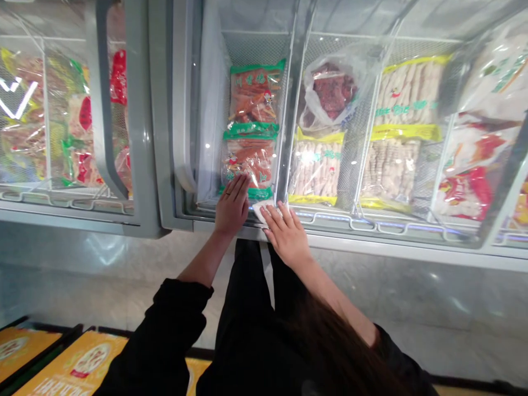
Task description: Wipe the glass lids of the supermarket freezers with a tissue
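Note:
My left hand (pixel 232 206) lies flat with fingers stretched out on the front rim of an open chest freezer (pixel 185 220), its fingertips reaching a green-edged bag of orange-red frozen food (pixel 248 165). My right hand (pixel 287 234) rests flat beside it on the rim, pressing down on a small white cloth (pixel 260 210) that shows under its fingers. A second bag of the same kind (pixel 256 96) lies further back in the same compartment.
Sliding glass lids (pixel 371 110) cover wire baskets holding yellow-edged bags (pixel 315 168), a clear bag of dark red meat (pixel 332 93) and red-printed bags (pixel 466 192). Another closed freezer (pixel 61 126) stands to the left. Grey tiled floor (pixel 103 275) and yellow floor signs (pixel 78 363) lie below.

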The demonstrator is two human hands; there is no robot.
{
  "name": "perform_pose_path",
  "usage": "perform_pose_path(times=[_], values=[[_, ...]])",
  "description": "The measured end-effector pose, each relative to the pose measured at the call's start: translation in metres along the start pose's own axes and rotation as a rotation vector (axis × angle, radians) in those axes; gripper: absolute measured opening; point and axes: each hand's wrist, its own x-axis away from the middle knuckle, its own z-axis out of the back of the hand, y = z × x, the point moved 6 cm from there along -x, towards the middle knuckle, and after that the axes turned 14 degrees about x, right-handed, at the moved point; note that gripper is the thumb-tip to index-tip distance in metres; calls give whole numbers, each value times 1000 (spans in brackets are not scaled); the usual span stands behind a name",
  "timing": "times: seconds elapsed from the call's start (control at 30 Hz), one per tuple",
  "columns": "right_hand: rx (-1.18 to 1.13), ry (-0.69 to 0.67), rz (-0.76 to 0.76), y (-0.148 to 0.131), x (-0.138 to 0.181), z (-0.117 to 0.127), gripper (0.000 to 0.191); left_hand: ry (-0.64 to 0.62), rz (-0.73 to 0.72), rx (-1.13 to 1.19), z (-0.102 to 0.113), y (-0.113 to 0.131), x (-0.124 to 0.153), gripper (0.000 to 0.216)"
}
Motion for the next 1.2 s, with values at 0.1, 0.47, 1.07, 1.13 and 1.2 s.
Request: perform_pose_path(times=[0.1, 0.47, 1.07, 1.13, 1.2], values=[[-1, 9, 91, 11, -20, 4, 64, 23, -9, -15, 1, 0, 1, 60], [52, 54, -84, 41, -5, 5, 65, 27, -6, -41, 1, 1, 1, 62], [7, 64, -253, 66, -5, 4, 66, 94, 172, -38, -23, 28, -2, 63], [29, 99, -365, 91, 2, 8, 66, 94, 136, -30, -35, 50, -9, 67], [36, 115, -440, 101, 22, 8, 66, 53, 63, -4, -49, 73, -17, 72]])
